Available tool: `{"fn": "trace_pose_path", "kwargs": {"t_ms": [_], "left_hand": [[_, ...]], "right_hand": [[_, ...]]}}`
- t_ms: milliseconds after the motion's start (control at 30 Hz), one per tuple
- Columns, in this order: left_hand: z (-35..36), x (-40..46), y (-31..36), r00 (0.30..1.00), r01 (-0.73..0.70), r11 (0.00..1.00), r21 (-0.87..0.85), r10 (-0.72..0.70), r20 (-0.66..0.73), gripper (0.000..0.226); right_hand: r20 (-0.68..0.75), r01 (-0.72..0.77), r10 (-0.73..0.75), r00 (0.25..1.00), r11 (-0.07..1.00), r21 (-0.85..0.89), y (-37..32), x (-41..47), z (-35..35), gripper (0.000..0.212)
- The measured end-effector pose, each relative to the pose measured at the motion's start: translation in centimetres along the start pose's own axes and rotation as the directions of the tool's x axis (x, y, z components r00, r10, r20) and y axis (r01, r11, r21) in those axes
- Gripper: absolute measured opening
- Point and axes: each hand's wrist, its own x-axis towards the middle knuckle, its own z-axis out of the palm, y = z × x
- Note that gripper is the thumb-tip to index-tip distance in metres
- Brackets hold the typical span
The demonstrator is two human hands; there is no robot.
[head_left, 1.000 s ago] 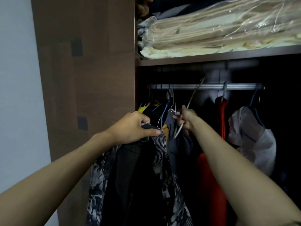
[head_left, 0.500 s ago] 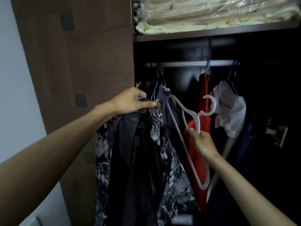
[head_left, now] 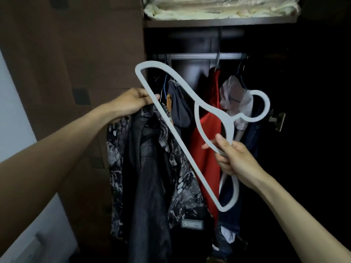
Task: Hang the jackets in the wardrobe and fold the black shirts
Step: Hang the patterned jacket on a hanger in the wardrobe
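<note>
My right hand (head_left: 234,158) grips an empty white plastic hanger (head_left: 178,135) by its neck, holding it tilted in front of the open wardrobe, hook to the right. My left hand (head_left: 131,102) clutches the top of a black jacket with a grey patterned lining (head_left: 152,168), which hangs down at the wardrobe's left side. The hanger's long bar crosses in front of that jacket.
A metal rail (head_left: 199,56) carries a red garment (head_left: 207,133), a white garment (head_left: 237,99) and dark clothes. The brown wardrobe door (head_left: 85,54) stands at the left. A shelf (head_left: 218,22) above holds bagged bedding. A hinge (head_left: 278,118) sticks out at right.
My right hand has pulled the white hanger off the rail and brought it down and toward me, then swung it up higher. My left hand kept hold of the jacket.
</note>
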Motion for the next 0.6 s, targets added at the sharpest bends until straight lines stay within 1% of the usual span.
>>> {"fn": "trace_pose_path", "kwargs": {"t_ms": [67,133,200,267,333,400,467,533,600], "left_hand": [[0.1,-0.7,0.5,1.0,0.001,1.0,-0.025,-0.001,-0.008,0.049],[-0.2,-1.4,1.0,1.0,-0.007,0.999,-0.05,0.007,-0.006,0.041],[-0.6,-2.1,1.8,1.0,0.007,0.998,-0.07,-0.008,-0.015,0.034],[-1.2,-2.6,2.6,0.998,0.015,0.996,-0.092,-0.02,-0.053,0.03],[-1.9,-3.2,3.4,0.997,0.02,0.993,-0.112,-0.028,-0.068,0.023],[-2.7,-3.7,4.1,0.997,0.055,0.99,-0.13,-0.062,-0.054,0.036],[-3.4,-4.3,4.8,0.989,0.11,0.988,-0.113,-0.12,-0.085,0.046],[-3.9,-4.4,5.0,0.98,0.139,0.985,-0.106,-0.152,-0.126,0.044],[-3.6,-4.4,5.1,0.976,0.149,0.986,-0.073,-0.158,-0.15,0.041]], "right_hand": [[0.009,-0.003,0.003,1.0,1.0,-0.015,-0.4,-0.2,0.5,0.051],[0.008,-0.017,0.018,1.0,0.999,-0.043,-0.8,-0.5,0.3,0.056],[-0.037,-0.012,0.008,0.999,0.995,-0.096,-1.2,-0.7,-0.3,0.059],[-0.112,0.024,-0.041,0.993,0.989,-0.149,-1.5,-1.0,-1.3,0.059],[-0.145,0.076,-0.106,0.984,0.977,-0.201,-1.9,-1.4,-2.7,0.058],[-0.103,0.116,-0.147,0.984,0.959,-0.258,-2.1,-1.7,-4.2,0.059],[-0.035,0.125,-0.141,0.989,0.948,-0.292,-2.1,-1.9,-5.3,0.063],[0.022,0.099,-0.098,0.995,0.927,-0.361,-2.0,-1.7,-5.7,0.069],[0.079,0.1,-0.071,0.994,0.885,-0.454,-1.6,-1.2,-5.1,0.07]]}}
